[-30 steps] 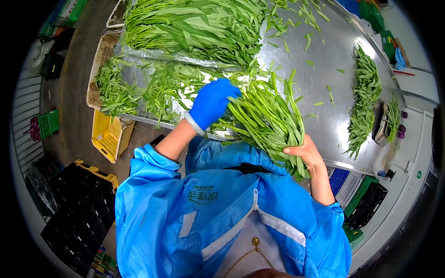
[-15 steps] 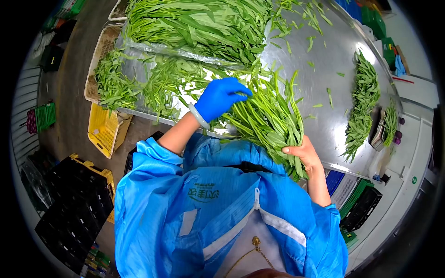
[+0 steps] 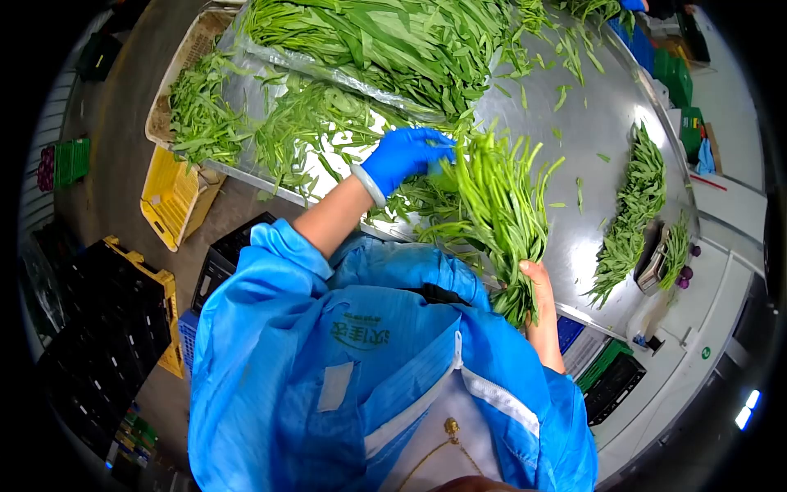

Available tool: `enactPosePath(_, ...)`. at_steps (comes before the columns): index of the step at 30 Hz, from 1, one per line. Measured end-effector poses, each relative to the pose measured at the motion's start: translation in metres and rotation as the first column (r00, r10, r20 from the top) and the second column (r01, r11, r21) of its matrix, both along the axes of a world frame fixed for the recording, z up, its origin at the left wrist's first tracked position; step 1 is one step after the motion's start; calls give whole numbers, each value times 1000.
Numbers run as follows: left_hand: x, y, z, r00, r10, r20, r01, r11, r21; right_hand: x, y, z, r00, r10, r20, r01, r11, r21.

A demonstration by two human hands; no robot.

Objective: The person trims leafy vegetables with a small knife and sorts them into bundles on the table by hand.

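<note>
My right hand, bare, grips a bunch of water spinach near its leafy end, over the front edge of the metal table. The bunch's pale green stems point up and away from me. Left of the stem tips is my left hand, in a blue glove with a pale band at the wrist. Its fingers stretch towards the stems, slightly apart, and a blurred bit of green shows just below them. Loose leaves and stems lie beneath and beside this hand.
A large heap of water spinach lies on plastic film at the back. Another row of greens lies at the right. A pale crate adjoins the table's left end, above a yellow crate. Black crates stand lower left.
The bunch has swung more upright, its stem ends now pointing away from me. My left hand has moved slightly right and come off the stems. The view has shifted a little.
</note>
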State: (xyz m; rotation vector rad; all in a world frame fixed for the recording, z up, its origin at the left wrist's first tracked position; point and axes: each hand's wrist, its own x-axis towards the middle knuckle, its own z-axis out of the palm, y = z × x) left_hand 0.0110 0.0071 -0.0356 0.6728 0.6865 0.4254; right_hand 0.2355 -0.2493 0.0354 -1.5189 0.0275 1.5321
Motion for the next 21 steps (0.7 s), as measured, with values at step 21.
enactPosePath(21, 16, -9, 2, 810, -333, -482, 576, 602, 553, -14, 6, 11, 923, -63, -379, 157, 962, 221)
